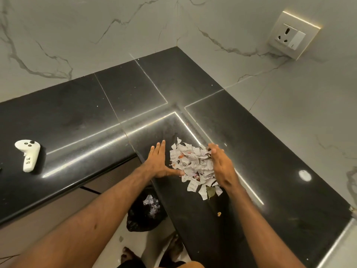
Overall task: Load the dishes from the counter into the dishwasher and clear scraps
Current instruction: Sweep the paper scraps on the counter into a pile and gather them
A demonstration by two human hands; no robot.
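Head view: the paper scraps (195, 165) lie heaped on the black desk (274, 151), close to its near edge. The left hand (158, 163) lies at the heap's 9 o'clock, flat with fingers straight and thumb touching the paper, gripping nothing. The right hand (222, 165) stands on edge at 3 o'clock, fingers near straight, also holding nothing. A black bin bag (143, 215) waits on the floor at 7 o'clock. Best to keep both palms low and close them inward, then draw the heap toward that edge — and not miss the leaf (210, 191) and crumb (218, 214) at 5 o'clock.
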